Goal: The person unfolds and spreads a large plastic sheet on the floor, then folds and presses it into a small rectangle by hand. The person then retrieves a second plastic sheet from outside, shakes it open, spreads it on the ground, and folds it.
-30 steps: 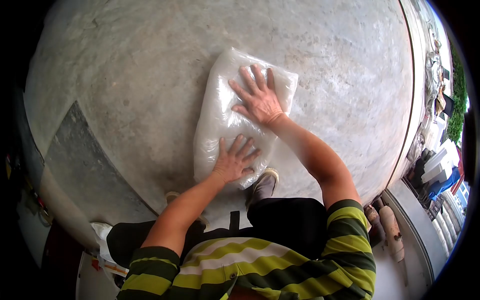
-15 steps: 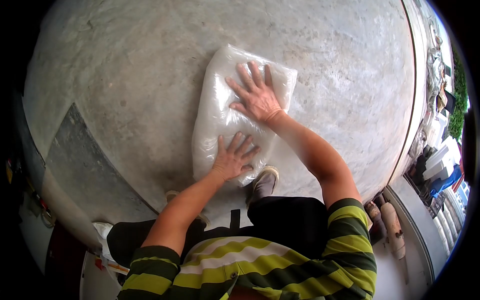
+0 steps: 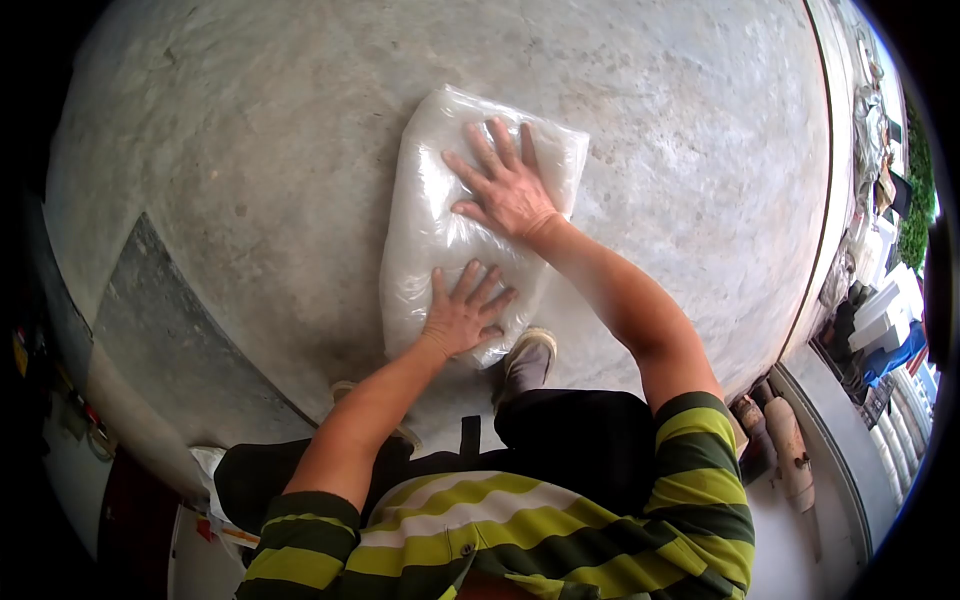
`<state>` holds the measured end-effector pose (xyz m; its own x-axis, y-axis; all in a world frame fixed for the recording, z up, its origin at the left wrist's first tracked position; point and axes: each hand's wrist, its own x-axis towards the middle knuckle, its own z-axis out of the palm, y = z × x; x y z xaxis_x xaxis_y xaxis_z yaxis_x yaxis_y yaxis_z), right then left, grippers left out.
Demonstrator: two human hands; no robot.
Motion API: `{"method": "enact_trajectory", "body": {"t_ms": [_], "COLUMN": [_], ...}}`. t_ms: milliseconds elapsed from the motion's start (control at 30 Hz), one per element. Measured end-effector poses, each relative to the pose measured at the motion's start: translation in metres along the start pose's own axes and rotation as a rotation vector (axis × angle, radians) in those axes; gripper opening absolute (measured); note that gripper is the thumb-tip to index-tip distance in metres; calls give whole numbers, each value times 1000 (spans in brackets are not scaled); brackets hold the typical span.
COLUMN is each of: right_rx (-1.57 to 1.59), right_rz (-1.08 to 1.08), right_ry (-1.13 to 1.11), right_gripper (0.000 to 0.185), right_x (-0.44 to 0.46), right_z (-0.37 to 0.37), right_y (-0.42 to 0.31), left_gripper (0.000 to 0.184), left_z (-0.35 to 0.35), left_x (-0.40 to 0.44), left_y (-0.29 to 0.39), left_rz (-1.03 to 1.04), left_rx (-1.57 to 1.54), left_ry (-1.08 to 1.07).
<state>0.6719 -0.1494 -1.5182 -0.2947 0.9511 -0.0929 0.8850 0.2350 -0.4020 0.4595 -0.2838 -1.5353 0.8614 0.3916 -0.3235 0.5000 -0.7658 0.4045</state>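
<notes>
A folded bundle of clear, shiny plastic sheeting [image 3: 425,215] lies on the concrete floor in front of me. My right hand [image 3: 510,190] rests on its far part, palm down with the fingers spread. On the near part, my left hand [image 3: 465,312] lies flat, its fingers also spread. Both hands touch the top of the bundle and grasp nothing. What lies beneath the palms is hidden.
My shoe [image 3: 528,362] stands right at the bundle's near edge. A dark grey patch [image 3: 170,310] marks the concrete floor [image 3: 690,150] at left. Beyond the door track at right are a white foam box [image 3: 888,312] and piled items. A rusty cylinder [image 3: 788,445] sits at lower right.
The bundle and both hands sit very slightly higher and further left in view. Both hands stay pressed flat on the plastic.
</notes>
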Motion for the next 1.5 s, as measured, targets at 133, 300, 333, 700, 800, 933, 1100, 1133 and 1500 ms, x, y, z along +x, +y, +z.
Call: {"method": "enact_trajectory", "body": {"t_ms": [133, 300, 333, 700, 800, 933, 1100, 1133, 1500], "right_rx": [-5, -28, -56, -278, -243, -254, -278, -221, -145], "right_rz": [4, 7, 15, 16, 21, -283, -321, -331, -336], "right_ry": [-2, 14, 10, -57, 17, -74, -181, -160, -185], "right_gripper": [69, 70, 69, 66, 67, 75, 75, 74, 70], "right_x": [0, -1, 0, 4, 0, -19, -20, -20, -14], "right_z": [2, 3, 1, -22, -55, -25, -3, 3, 29], "right_y": [1, 0, -1, -17, -63, -76, -60, -54, -42], "left_gripper": [78, 79, 79, 61, 70, 87, 91, 91, 88], "left_z": [0, -2, -5, -81, -113, -107, -41, -35, -8], "left_x": [1, 3, 4, -12, -27, -53, -54, -50, -47], "left_y": [1, 0, 0, 22, 18, 4, 2, -4, -24], "left_rz": [2, 4, -7, -79, -232, -276, -226, -220, -163], "left_rx": [36, 0, -16, 34, 40, 53, 52, 70, 134], "left_ry": [28, 55, 61, -56, 87, -27, -80, -36, 53]}}
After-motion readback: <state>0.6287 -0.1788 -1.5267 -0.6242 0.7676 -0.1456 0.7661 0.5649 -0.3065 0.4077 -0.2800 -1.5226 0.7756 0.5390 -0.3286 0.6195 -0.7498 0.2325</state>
